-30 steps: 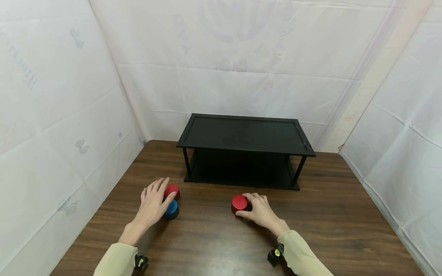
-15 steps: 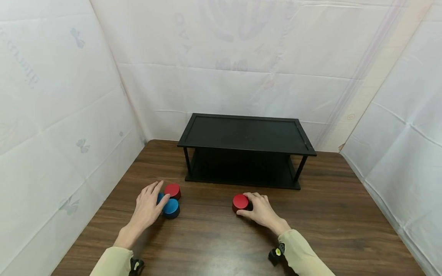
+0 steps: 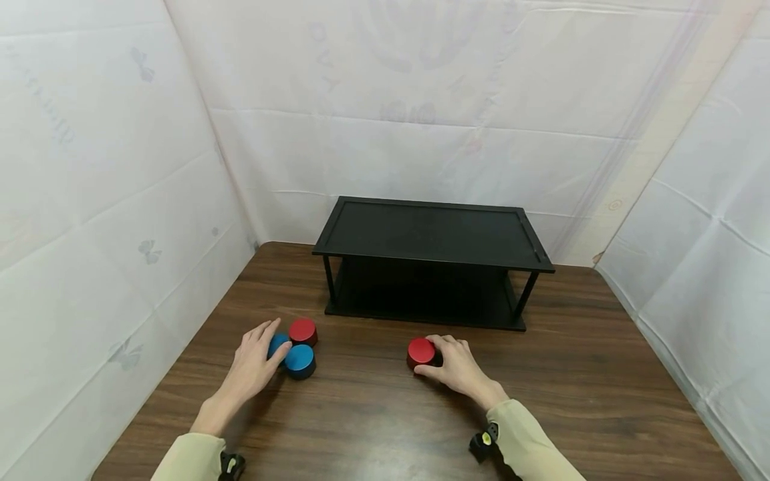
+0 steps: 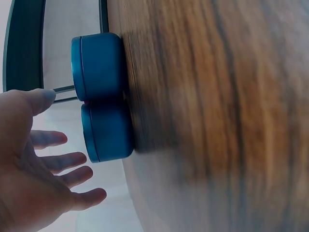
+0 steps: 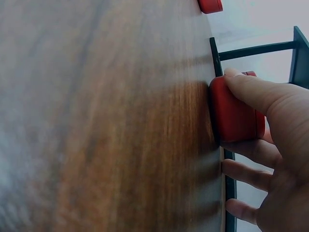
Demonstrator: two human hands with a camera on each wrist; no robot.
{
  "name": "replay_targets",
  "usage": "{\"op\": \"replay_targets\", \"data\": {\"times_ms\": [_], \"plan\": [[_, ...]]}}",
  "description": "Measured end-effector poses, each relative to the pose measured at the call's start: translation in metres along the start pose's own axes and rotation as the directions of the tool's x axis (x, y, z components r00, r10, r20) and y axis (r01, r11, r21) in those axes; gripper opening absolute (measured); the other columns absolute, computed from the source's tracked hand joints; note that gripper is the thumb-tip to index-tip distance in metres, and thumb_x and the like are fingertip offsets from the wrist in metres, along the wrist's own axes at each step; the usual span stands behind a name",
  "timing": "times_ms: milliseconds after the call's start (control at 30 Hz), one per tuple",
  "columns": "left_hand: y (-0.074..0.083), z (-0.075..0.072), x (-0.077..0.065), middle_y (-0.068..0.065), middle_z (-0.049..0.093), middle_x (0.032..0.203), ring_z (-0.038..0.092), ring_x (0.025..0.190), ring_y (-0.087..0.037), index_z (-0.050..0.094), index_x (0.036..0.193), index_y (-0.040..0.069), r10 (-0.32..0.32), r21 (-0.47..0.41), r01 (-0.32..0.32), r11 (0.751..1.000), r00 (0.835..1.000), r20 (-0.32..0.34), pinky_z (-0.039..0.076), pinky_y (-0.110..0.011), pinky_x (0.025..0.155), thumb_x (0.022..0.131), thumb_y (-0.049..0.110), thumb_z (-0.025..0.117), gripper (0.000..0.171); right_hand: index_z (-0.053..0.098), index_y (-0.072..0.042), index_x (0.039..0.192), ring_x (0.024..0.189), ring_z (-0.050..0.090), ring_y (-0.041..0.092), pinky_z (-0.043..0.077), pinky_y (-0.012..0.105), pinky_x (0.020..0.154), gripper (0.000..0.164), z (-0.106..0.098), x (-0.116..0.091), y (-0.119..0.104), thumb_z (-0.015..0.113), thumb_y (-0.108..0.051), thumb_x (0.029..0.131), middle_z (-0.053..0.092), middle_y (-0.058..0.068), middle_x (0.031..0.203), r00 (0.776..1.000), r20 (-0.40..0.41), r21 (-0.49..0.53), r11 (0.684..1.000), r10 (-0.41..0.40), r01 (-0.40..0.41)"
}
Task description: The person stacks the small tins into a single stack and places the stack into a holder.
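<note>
On the left of the table stand two round blue tins with lids and a red one, close together. In the head view my left hand (image 3: pixel 252 361) is over the left blue tin (image 3: pixel 278 343) and partly covers it. The left wrist view shows its fingers spread beside the lids, holding neither the front blue tin (image 4: pixel 98 66) nor the other blue tin (image 4: pixel 107 130). The grouped red tin (image 3: pixel 303 331) sits just behind. Toward the middle, my right hand (image 3: pixel 460 367) holds another red tin (image 5: pixel 234 113) on the tabletop between thumb and fingers.
A black two-level rack (image 3: pixel 430 230) stands at the back of the wooden table (image 3: pixel 361 414), behind the tins. White sheeting (image 3: pixel 385 153) hangs behind and on both sides.
My left hand has drawn back to the left, off the red tin and the front blue one, uncovering more of the tins. My right hand stays on its red tin.
</note>
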State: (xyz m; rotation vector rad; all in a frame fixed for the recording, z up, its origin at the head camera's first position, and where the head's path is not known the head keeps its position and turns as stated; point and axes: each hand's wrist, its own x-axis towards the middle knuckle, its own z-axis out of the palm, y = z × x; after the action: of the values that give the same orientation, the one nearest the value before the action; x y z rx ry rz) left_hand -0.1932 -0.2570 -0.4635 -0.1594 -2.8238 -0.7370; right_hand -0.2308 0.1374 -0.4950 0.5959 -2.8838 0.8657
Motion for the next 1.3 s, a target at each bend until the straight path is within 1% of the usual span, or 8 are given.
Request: {"op": "replay_targets", "data": {"times_ms": [133, 367, 567, 667, 967, 1100, 1167, 1300], "plan": [[-0.004, -0.001, -0.001, -0.032, 0.039, 0.143, 0.033, 0.130, -0.050, 0.037, 0.144, -0.004, 0.010, -0.013, -0.010, 1.000, 1.000, 0.000, 0.031, -0.073, 0.097, 0.099, 0.032, 0.053, 0.059, 0.060, -0.005, 0.126, 0.112, 0.059, 0.026, 0.037, 0.046, 0.096, 0.066, 0.000, 0.000, 0.000, 0.078, -0.045, 0.077, 0.065, 0.011, 0.119, 1.000, -0.001, -0.004, 1.000, -0.003, 0.003], [-0.009, -0.003, -0.006, -0.032, 0.039, 0.143, 0.034, 0.129, -0.048, 0.036, 0.144, -0.005, 0.018, -0.036, -0.017, 0.999, 1.000, 0.023, 0.034, -0.067, 0.101, 0.096, 0.027, 0.059, 0.062, 0.061, -0.005, 0.124, 0.110, 0.059, 0.025, 0.037, 0.045, 0.095, 0.065, 0.000, -0.001, 0.000, 0.078, -0.045, 0.076, 0.066, 0.011, 0.118, 1.000, -0.003, 0.002, 1.000, -0.005, 0.005], [-0.011, -0.003, -0.008, -0.032, 0.039, 0.142, 0.034, 0.130, -0.050, 0.035, 0.144, -0.005, 0.013, -0.042, -0.011, 0.999, 0.999, 0.046, 0.035, -0.067, 0.101, 0.095, 0.027, 0.060, 0.063, 0.061, -0.005, 0.125, 0.110, 0.059, 0.025, 0.038, 0.045, 0.095, 0.065, 0.000, 0.000, 0.000, 0.078, -0.045, 0.077, 0.066, 0.010, 0.117, 1.000, -0.005, 0.002, 1.000, -0.010, 0.010], [-0.014, -0.002, -0.008, -0.033, 0.040, 0.142, 0.035, 0.129, -0.050, 0.035, 0.144, -0.006, 0.015, -0.044, -0.012, 0.999, 0.998, 0.055, 0.036, -0.067, 0.100, 0.095, 0.026, 0.060, 0.064, 0.061, -0.005, 0.125, 0.110, 0.059, 0.025, 0.038, 0.045, 0.096, 0.065, 0.000, 0.000, 0.000, 0.078, -0.045, 0.076, 0.066, 0.011, 0.118, 1.000, -0.005, 0.003, 1.000, -0.008, 0.008], [-0.018, -0.003, -0.008, -0.034, 0.039, 0.142, 0.038, 0.129, -0.050, 0.032, 0.145, -0.007, 0.000, -0.048, 0.004, 0.999, 0.997, 0.081, 0.035, -0.066, 0.102, 0.097, 0.032, 0.056, 0.066, 0.061, -0.005, 0.124, 0.110, 0.060, 0.026, 0.038, 0.046, 0.096, 0.064, 0.000, 0.000, -0.001, 0.079, -0.044, 0.076, 0.066, 0.011, 0.117, 1.000, -0.015, 0.005, 1.000, -0.006, 0.006], [-0.018, -0.006, -0.010, -0.033, 0.041, 0.141, 0.040, 0.128, -0.051, 0.034, 0.144, -0.008, 0.012, -0.052, -0.009, 0.999, 0.998, 0.069, 0.036, -0.065, 0.102, 0.097, 0.028, 0.057, 0.063, 0.061, -0.006, 0.124, 0.110, 0.060, 0.026, 0.038, 0.047, 0.096, 0.065, 0.001, -0.001, 0.000, 0.079, -0.045, 0.076, 0.067, 0.011, 0.117, 1.000, -0.016, -0.007, 1.000, -0.008, 0.008], [-0.018, -0.007, -0.011, -0.033, 0.042, 0.140, 0.041, 0.128, -0.051, 0.035, 0.143, -0.008, 0.024, -0.059, -0.020, 0.998, 0.997, 0.069, 0.037, -0.065, 0.101, 0.096, 0.023, 0.059, 0.061, 0.061, -0.006, 0.124, 0.110, 0.060, 0.026, 0.038, 0.047, 0.096, 0.065, 0.001, -0.001, 0.000, 0.079, -0.045, 0.075, 0.067, 0.011, 0.116, 1.000, -0.017, -0.011, 1.000, -0.008, 0.008], [-0.019, -0.008, -0.011, -0.033, 0.041, 0.141, 0.041, 0.128, -0.050, 0.035, 0.144, -0.007, 0.032, -0.067, -0.026, 0.997, 0.995, 0.098, 0.038, -0.065, 0.101, 0.093, 0.015, 0.061, 0.061, 0.061, -0.006, 0.124, 0.110, 0.060, 0.026, 0.038, 0.046, 0.096, 0.065, 0.001, 0.000, 0.001, 0.079, -0.045, 0.075, 0.067, 0.010, 0.116, 1.000, -0.018, -0.009, 1.000, -0.007, 0.007]]}}
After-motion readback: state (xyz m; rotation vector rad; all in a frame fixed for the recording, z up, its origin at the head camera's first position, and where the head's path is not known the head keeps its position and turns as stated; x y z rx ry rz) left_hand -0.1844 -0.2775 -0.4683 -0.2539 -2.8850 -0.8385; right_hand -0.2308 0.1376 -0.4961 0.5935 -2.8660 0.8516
